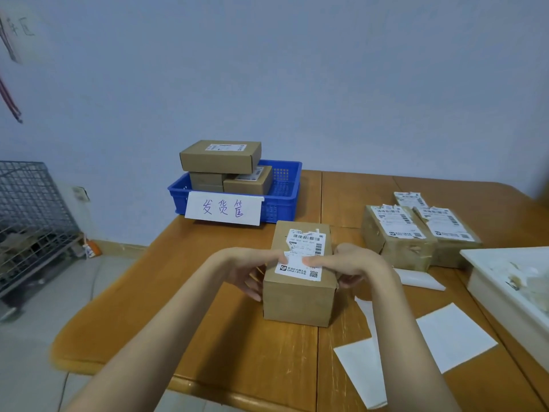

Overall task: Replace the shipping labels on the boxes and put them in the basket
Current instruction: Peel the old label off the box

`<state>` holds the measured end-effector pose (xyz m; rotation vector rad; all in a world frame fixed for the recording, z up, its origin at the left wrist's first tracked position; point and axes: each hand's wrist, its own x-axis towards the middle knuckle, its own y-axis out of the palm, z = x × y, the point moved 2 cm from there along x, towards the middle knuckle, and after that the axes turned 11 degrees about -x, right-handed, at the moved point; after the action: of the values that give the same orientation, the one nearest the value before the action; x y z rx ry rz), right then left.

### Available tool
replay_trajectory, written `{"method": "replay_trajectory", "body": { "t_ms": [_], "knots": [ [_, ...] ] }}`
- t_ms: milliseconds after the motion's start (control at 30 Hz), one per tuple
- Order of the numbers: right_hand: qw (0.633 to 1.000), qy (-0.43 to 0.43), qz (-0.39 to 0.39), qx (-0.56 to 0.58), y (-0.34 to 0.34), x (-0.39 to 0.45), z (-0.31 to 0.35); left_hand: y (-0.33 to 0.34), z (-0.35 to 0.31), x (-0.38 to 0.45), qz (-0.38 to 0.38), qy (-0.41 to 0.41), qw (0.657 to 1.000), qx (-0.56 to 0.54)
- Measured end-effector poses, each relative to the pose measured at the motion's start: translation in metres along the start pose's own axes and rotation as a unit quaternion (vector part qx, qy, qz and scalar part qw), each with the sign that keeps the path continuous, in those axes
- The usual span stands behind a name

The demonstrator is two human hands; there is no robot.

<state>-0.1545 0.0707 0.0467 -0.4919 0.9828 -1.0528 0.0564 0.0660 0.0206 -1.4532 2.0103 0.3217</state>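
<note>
Cardboard box [298,295] stands on the wooden worktop [208,322] right in front of me; my left hand [252,269] and right hand [347,264] clasp its sides, thumbs pinching the torn white label [304,254] on its top. Behind it sits the blue basket [282,203] holding three boxes [221,157]. Two more labelled parcels [395,233] lie to my right, beside loose white backing sheets [454,337]

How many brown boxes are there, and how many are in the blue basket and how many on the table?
Boxes in or stacked on the blue basket: 3
Box held by both hands, left hand, right hand: 1
Taped boxes on the table, at right: 2
Total: 6 boxes
</note>
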Motion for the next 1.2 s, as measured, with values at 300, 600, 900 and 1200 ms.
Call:
{"method": "replay_trajectory", "body": {
  "t_ms": [300, 600, 900, 1200],
  "knots": [
    [0.998, 0.008, -0.031, 0.052, 0.009, -0.001, -0.014, -0.018, 0.003, 0.009, 0.012, 0.034, 0.999, 0.006],
    [0.955, -0.052, -0.256, 0.139, 0.011, 0.033, 0.003, 0.011, -0.007, 0.042, -0.096, 0.208, 0.948, -0.221],
    [0.921, -0.200, -0.333, -0.007, 0.007, 0.027, 0.026, 0.028, 0.017, 0.053, -0.100, 0.284, 0.892, -0.337],
    [0.921, -0.189, -0.338, -0.037, 0.025, 0.042, 0.025, 0.040, 0.018, 0.057, -0.178, 0.340, 0.845, -0.372]
  ]
}}
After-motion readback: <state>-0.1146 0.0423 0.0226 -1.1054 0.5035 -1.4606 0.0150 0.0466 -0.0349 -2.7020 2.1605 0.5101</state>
